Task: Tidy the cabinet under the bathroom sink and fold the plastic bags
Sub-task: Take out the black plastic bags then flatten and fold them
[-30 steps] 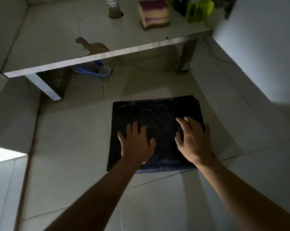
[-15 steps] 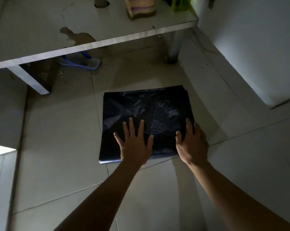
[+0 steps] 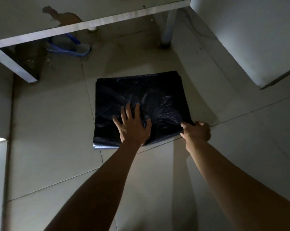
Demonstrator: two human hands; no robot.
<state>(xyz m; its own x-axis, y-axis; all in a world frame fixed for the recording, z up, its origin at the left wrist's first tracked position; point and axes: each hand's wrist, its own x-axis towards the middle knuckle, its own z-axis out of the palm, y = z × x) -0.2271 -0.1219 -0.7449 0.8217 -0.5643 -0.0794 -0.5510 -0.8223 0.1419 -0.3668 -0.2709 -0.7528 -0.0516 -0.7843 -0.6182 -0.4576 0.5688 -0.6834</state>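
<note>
Head view shows you the black plastic bag lying flat on the tiled floor, a rough rectangle whose long axis runs left to right across your front. Its far edge points toward the low shelf board and the blue slipper beneath it.

Your left hand rests on the bag near the middle of its near edge. The palm is down and the fingers are straight and spread, pressing the plastic to the floor without gripping it.

Your right hand is at the near right corner. Its thumb lies on top of the plastic and the other fingers are curled, apparently tucked beneath the corner, though the light is too dim to be sure. That is a pinch on the bag.

What matters for the next move is that nearly all of the bag lies to the left of, and away from, your right fingers, with the left hand planted between that corner and the bag's left side. The right hand is the nearer one to carry the corner, so any fold would likely pivot around the left palm. Expect the thin, slippery film to drag unless that palm keeps its pressure.
</note>
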